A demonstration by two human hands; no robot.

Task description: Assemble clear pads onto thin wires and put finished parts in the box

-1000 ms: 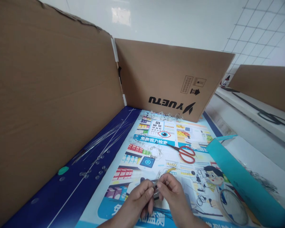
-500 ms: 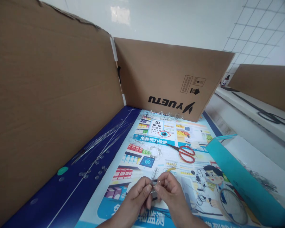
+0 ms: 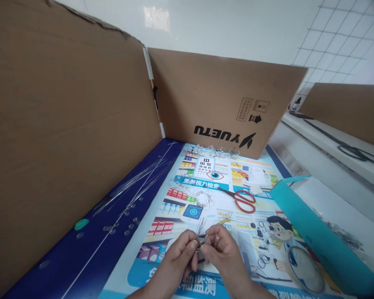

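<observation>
Hand position: the left hand (image 3: 178, 259) and the right hand (image 3: 222, 254) are at lower centre of the frame, close together and raised over a printed optical-shop poster (image 3: 162, 265). Both hands are closed in a pinch. Their fingertips meet around a small bundle of thin metal wires (image 3: 201, 227), whose ends project upward from the grip. The small dark part at the grip is too small to identify.

Poster layout: a red-handled scissors (image 3: 243, 202) lies on the poster, above and to the right of the hands and well apart from them. A loose cluster of small clear parts (image 3: 204, 198) lies at poster centre, and a further row of clear parts (image 3: 215, 150) runs along the poster's far edge.

Left side: a dark blue strip (image 3: 71, 261) runs beside the poster. It carries a spread of long thin rods (image 3: 137, 185), several small clear beads (image 3: 121, 222) and one green piece (image 3: 81, 224).

Surroundings: a cardboard panel (image 3: 65, 124) stands at the left of the frame. A second cardboard panel (image 3: 224, 99), printed YUETU, stands at the far edge, meeting the first at the upper-left corner of the poster. A teal plastic sleeve (image 3: 318, 241) lies at lower right, partly over the poster edge.
</observation>
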